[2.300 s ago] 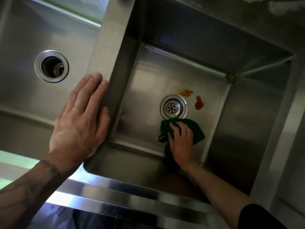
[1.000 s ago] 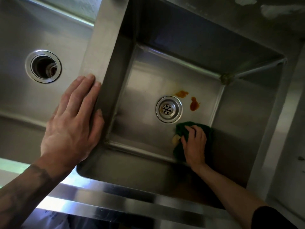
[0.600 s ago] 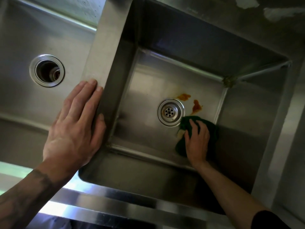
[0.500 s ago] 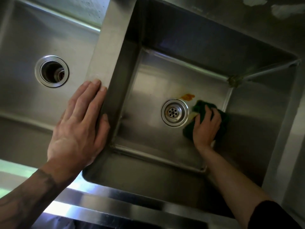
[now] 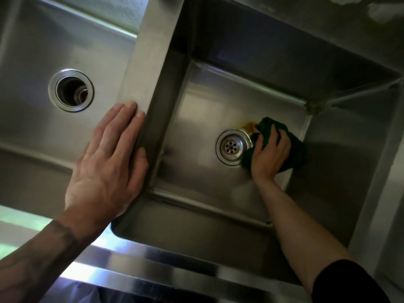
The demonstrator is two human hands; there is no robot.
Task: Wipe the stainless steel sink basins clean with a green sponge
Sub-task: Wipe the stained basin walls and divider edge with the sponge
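Now the right hand (image 5: 271, 154), gripping the dark green sponge (image 5: 298, 149), has erased one stain and reached the orange smear (image 5: 249, 127); left hand (image 5: 105, 167) flat on the steel divider (image 5: 142, 62).

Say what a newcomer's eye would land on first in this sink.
The green sponge stands out first against the grey steel. The right hand grips it on the floor of the right basin, just right of the drain strainer. An orange-brown stain shows at the sponge's upper left edge. The left hand rests flat on the divider between the basins.
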